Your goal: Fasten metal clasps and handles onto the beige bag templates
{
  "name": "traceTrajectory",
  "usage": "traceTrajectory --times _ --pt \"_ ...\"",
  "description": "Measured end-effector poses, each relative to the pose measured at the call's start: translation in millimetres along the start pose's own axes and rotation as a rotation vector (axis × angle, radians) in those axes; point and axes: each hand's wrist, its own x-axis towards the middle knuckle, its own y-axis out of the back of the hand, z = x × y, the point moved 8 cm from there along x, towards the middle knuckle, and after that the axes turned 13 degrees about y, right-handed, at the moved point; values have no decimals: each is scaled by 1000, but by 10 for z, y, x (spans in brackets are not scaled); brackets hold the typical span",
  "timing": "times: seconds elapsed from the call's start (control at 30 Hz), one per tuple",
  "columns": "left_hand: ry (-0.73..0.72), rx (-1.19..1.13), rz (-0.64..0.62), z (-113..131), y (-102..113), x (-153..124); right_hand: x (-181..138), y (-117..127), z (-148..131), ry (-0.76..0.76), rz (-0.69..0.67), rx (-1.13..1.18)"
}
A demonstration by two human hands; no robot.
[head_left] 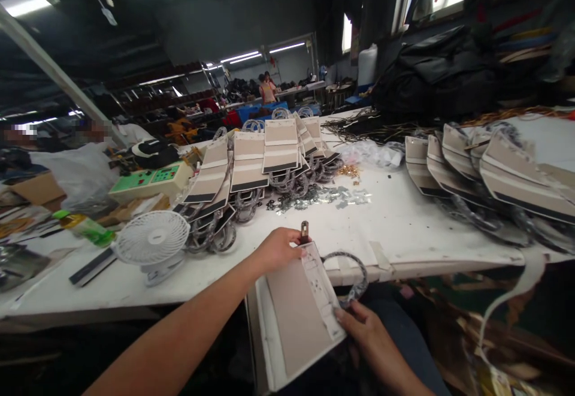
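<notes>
A beige panel (pixel 296 318) is slanting, its right edge running from the left hand (pixel 281 250), which is pinching the far corner, to the right hand (pixel 367 331), which is pinching nearer the handle (pixel 362 282).

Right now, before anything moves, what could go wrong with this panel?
The panel is mostly off the table, so it might drop if the left hand or right hand slips. Its looped handle sticks out near the table edge and could snag. Small loose bits lie beyond the left hand; a careless sweep may scatter them.
</notes>
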Motion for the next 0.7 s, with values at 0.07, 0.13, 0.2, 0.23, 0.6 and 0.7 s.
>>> traceTrajectory --times 0.07,0.13,0.2,0.23,0.6,0.7 --pt "19 25 -15 -89 -134 284 28 120 192 -55 70 12" --pt "39 18 -42 -208 -300 497 48 264 308 -72 132 16" --pt "57 -1 -70 -334 -470 636 64 400 374 -92 171 6" --pt "63 -14 -78 -394 -541 681 71 459 391 -101 179 -13" --pt "93 -112 -21 -747 -641 858 39 878 -533 172 436 -672" --pt "92 -122 -43 -729 -658 868 418 457 -936 441 125 -947"
